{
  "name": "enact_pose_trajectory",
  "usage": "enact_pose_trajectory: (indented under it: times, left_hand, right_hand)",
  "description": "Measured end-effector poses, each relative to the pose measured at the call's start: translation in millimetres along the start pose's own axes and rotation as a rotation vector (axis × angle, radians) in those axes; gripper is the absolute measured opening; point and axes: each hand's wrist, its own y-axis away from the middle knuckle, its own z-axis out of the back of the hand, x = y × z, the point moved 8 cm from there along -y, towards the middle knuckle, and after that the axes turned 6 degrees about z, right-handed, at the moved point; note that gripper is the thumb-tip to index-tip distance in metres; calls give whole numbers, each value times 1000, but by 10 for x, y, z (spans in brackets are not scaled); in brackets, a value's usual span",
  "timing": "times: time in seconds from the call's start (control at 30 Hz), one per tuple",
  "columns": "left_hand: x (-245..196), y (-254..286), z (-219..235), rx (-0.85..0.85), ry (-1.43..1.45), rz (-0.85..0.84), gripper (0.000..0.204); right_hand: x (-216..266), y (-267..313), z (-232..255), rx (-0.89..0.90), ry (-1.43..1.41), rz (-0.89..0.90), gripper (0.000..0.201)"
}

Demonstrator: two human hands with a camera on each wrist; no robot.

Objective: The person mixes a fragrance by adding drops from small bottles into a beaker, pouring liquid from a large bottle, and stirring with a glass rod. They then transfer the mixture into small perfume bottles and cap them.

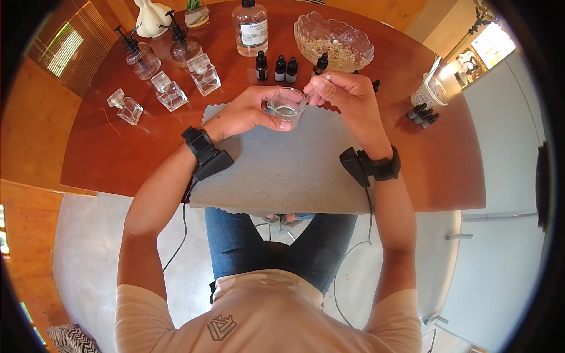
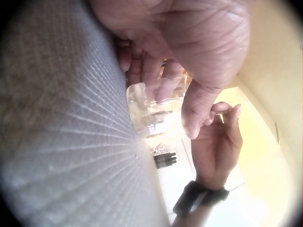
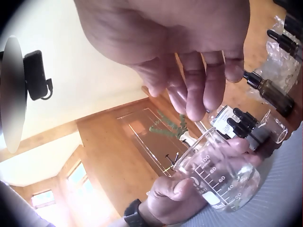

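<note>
My left hand grips a small clear glass beaker, thumb on the near side and fingers round the far side. White graduation marks run up its wall, and a little clear liquid lies at the bottom. The beaker is held above the grey textured mat, tilted in the right wrist view. Over its rim, my right hand pinches a thin clear stirring rod between thumb and fingers. The rod's lower end reaches down inside the beaker.
Behind the hands stand several black-capped dropper bottles, a large labelled bottle and a glass bowl. Square perfume bottles and ribbed spray bottles are at left. A cup and small dark vials stand at right.
</note>
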Motion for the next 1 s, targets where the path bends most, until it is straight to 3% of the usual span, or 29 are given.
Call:
enact_pose_trajectory:
  times: [0.13, 0.23, 0.33, 0.53, 0.63, 0.73, 0.93, 1.0]
  left_hand:
    - [-5, 2, -8, 0, 7, 0, 60]
    - [7, 2, -6, -1, 8, 10, 60]
    - [-3, 6, -14, 6, 34, 24, 59]
    - [4, 1, -2, -5, 4, 5, 60]
    - [-2, 2, -7, 0, -2, 5, 61]
    - [-9, 2, -2, -8, -11, 0, 61]
    - [5, 0, 0, -9, 8, 11, 62]
    - [-6, 4, -1, -9, 5, 10, 62]
  right_hand:
    - [34, -16, -3, -64, 38, 71, 30]
    - [-12, -8, -61, 100, -22, -22, 30]
    - [26, 1, -9, -4, -4, -32, 30]
    - [-5, 9, -26, 87, -49, -63, 31]
    - [43, -5, 23, -37, 20, -36, 31]
    - [11, -9, -58, 126, 12, -17, 32]
    - [5, -12, -13, 45, -7, -47, 31]
    - [-15, -2, -35, 95, -36, -57, 31]
